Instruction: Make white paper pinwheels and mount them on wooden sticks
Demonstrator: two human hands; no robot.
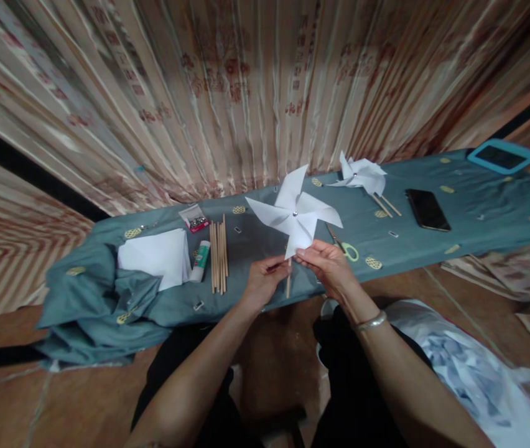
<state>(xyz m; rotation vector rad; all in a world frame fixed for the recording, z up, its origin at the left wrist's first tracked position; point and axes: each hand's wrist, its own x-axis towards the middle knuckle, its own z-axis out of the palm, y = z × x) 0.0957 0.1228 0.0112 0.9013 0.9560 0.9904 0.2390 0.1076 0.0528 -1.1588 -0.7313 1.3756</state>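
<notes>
A white paper pinwheel (295, 208) with a shiny pin at its centre is held up in front of me, over the cloth-covered table. My left hand (267, 280) pinches its thin wooden stick just under the blades. The fingers of my right hand (323, 260) are closed on the edge of the lowest paper blade. Behind my right hand lie scissors (349, 251) with a green handle. Left of my left hand is a row of wooden sticks (219, 256), and beside them a glue stick (200, 260).
A stack of white paper (155, 254) and a box of metal pins (195, 219) lie at the left. Finished-looking pinwheels (361, 176), a black phone (427, 209) and a blue-framed tablet (502, 155) lie right. A white bag of paper scraps (468, 367) stands on the floor.
</notes>
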